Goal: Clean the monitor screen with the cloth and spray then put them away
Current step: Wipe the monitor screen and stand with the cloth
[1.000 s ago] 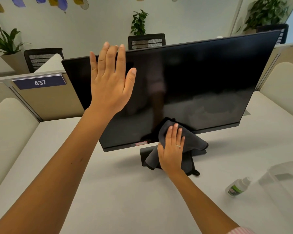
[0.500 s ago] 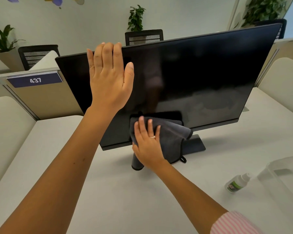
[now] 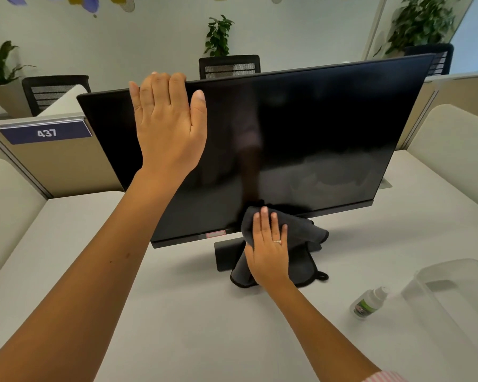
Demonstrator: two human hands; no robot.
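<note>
Wiping bottom edge of glossy black monitor (image 3: 301, 139).
Right hand (image 3: 268, 249), fingers flat, presses soft grey microfibre cloth (image 3: 304, 238) on it; left hand (image 3: 169, 125) flat, fingertips hooked over top edge. Small spray bottle (image 3: 369, 303) near right on matte desk (image 3: 177, 312).

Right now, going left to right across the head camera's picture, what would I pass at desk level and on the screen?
The 437 sign → left hand on the monitor top edge → right hand pressing the grey cloth → spray bottle → clear plastic bin.
</note>
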